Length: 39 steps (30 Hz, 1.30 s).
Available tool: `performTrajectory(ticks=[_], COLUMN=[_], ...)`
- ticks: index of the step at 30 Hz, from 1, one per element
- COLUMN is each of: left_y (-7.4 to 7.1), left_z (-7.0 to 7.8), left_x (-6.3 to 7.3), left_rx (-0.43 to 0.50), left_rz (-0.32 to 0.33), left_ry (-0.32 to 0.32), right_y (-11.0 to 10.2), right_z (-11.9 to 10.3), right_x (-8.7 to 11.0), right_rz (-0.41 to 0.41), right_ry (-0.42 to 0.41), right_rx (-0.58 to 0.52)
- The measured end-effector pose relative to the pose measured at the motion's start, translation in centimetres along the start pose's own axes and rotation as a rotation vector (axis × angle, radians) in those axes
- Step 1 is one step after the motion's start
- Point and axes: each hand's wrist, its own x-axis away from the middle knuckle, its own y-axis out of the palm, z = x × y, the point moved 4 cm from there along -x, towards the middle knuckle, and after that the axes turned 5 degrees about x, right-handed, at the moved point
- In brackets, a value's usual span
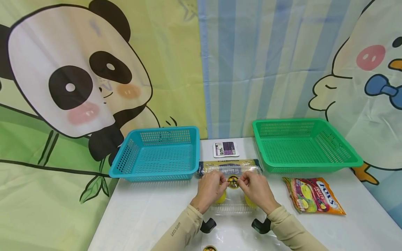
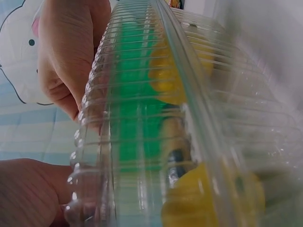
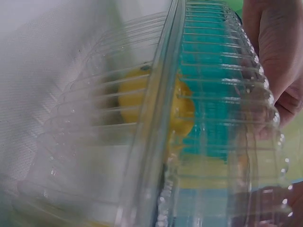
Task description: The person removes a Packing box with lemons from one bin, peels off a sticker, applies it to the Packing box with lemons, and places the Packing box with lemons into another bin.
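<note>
A clear ribbed plastic box (image 1: 233,209) stands closed on the white table, with yellow round fruits (image 1: 221,198) showing through its wall. On its top lies a round black-and-gold sticker (image 1: 233,182). My left hand (image 1: 208,190) pinches the sticker's left edge between thumb and forefinger. Opposite it, my right hand (image 1: 258,191) pinches the right edge the same way. Both wrist views look through the box's side at a yellow fruit (image 2: 189,198), also visible as a fruit (image 3: 182,106) from the right. The fingertips are partly hidden there by the clear ribs.
A blue basket (image 1: 154,177) stands at left and a green basket (image 1: 307,167) at right. Behind the box lie a yellow-and-navy packet (image 1: 245,162) and a purple-and-white pack (image 1: 226,149). A Fox's candy bag (image 1: 314,196) lies right; another round sticker (image 1: 209,248) is near the front.
</note>
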Motion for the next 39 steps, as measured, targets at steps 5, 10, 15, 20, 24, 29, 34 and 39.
performTrajectory(ticks=[5,10,15,20,24,29,34,39], left_y=[0.1,0.28,0.37,0.37,0.43,0.42,0.44,0.44], left_z=[-0.04,-0.12,-0.19,-0.25,-0.28,-0.18,-0.18,-0.19], left_x=[-0.15,-0.18,-0.17,-0.17,-0.21,-0.2,-0.14,-0.17], left_rx=[0.011,0.019,0.007,0.002,-0.01,-0.028,-0.035,-0.042], left_rz=[-0.013,-0.031,-0.034,-0.036,-0.025,-0.025,-0.02,0.0], left_ry=[-0.022,-0.044,-0.052,-0.053,-0.029,-0.019,-0.013,0.009], right_y=[-0.06,0.08,0.32,0.4,0.35,0.28,0.29,0.19], right_z=[0.04,0.13,0.17,0.21,0.3,0.38,0.44,0.5], right_x=[-0.08,-0.1,-0.11,-0.06,0.0,0.04,-0.02,-0.22], right_rz=[-0.007,-0.017,-0.007,0.008,0.012,0.02,0.038,0.053], right_ry=[0.001,0.012,0.009,0.001,0.002,-0.002,-0.006,-0.007], right_rx=[0.002,0.002,0.008,0.017,0.014,0.007,0.009,0.008])
